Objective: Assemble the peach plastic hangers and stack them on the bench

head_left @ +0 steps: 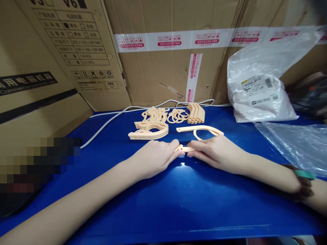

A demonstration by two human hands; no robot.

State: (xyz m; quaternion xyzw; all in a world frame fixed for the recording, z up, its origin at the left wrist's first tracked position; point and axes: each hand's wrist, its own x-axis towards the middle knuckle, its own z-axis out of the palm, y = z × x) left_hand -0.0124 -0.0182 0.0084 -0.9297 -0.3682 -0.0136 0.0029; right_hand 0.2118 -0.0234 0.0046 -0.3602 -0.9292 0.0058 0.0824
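My left hand and my right hand meet at the middle of the blue table. Both pinch a small peach plastic piece between their fingertips. Just behind my right hand lies a peach hanger part with a curved hook, and my right fingers rest against it. Further back sit a stack of curved peach hanger arms, a cluster of peach rings and a row of bent peach pieces.
Large cardboard boxes wall off the back and left. A white cable runs along the table's rear. A white plastic bag with a label stands at the right, with clear plastic film in front of it.
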